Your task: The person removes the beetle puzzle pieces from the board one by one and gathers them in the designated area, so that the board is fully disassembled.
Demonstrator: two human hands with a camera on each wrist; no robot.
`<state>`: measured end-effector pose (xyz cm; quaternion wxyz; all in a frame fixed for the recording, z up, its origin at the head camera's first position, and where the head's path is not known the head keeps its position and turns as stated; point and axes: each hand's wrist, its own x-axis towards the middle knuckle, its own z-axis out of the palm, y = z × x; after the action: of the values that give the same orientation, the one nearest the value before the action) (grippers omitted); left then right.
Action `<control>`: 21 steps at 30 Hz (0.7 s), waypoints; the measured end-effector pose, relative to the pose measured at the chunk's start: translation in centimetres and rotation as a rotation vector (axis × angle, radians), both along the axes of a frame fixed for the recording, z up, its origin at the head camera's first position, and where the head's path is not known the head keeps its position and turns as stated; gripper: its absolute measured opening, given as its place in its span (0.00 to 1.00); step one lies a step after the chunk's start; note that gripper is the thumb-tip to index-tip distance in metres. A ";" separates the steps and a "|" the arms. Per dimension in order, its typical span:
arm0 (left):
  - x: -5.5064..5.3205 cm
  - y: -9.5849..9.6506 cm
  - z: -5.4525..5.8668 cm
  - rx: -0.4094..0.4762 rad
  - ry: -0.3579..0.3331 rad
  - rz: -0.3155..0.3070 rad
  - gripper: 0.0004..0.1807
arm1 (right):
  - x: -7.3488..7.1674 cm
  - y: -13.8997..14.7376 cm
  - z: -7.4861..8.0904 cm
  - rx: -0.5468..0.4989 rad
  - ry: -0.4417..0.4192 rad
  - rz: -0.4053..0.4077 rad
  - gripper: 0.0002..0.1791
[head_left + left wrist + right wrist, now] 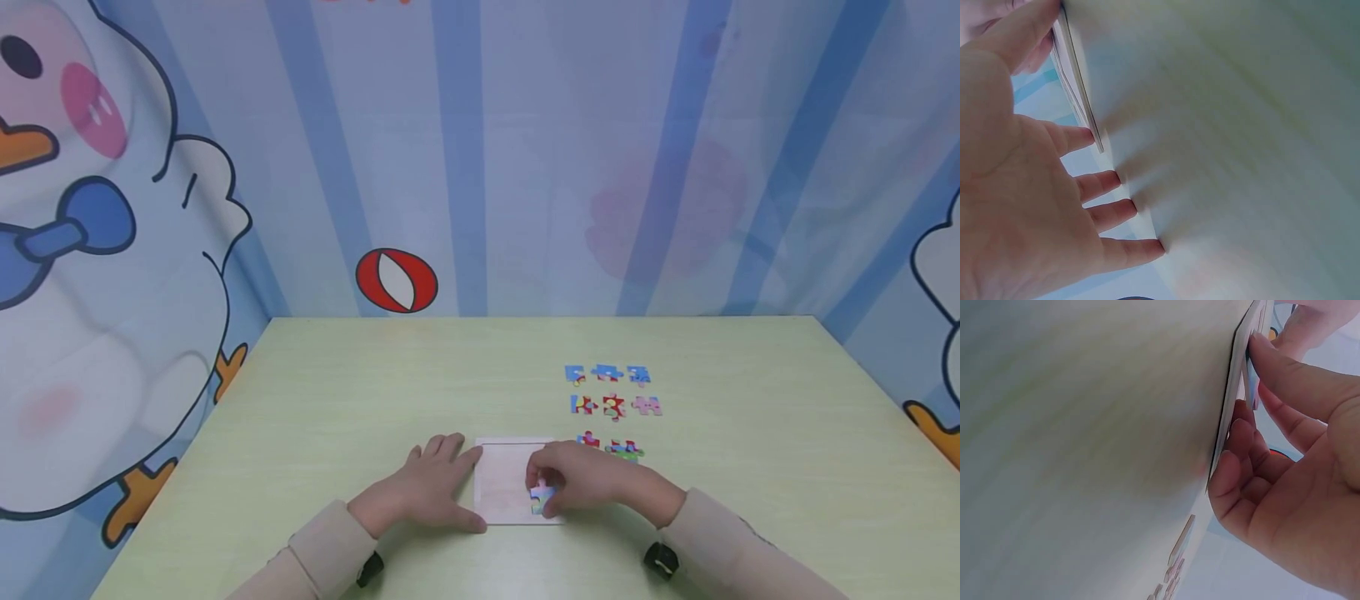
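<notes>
A flat white puzzle tray (501, 483) with a thin dark outline lies near the table's front. Spread fingers of my left hand (431, 486) rest beside it, thumb and forefinger touching its left edge; the left wrist view shows the straight fingers of that hand (1029, 187) with tips on the table. Over the tray's right part, my right hand (585, 479) pinches a puzzle piece (540, 498) in light blue and pink. In the right wrist view the piece (1251, 384) stands between thumb and fingers, close to the tray; whether it touches the tray is unclear.
Several loose puzzle pieces (613, 406) lie in rows on the table, right of and beyond the tray. The nearest ones, such as the green and red piece (625, 451), sit close to my right wrist. A printed curtain (525, 167) hangs behind the pale table (360, 375).
</notes>
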<state>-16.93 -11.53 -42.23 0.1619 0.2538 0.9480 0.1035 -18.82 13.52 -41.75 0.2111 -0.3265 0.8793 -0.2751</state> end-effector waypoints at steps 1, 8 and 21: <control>0.0 0.0 0.0 -0.001 0.002 -0.001 0.53 | 0.0 0.0 0.0 -0.006 -0.007 -0.002 0.12; -0.1 0.0 -0.1 -0.008 0.003 -0.002 0.53 | 0.1 0.1 0.1 -0.032 -0.009 0.010 0.10; 0.0 0.0 -0.1 0.000 0.006 -0.005 0.53 | 0.5 0.3 0.7 -0.059 -0.028 -0.007 0.09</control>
<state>-16.94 -11.52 -42.36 0.1592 0.2567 0.9478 0.1022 -18.30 13.85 -41.10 0.2129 -0.3257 0.8688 -0.3064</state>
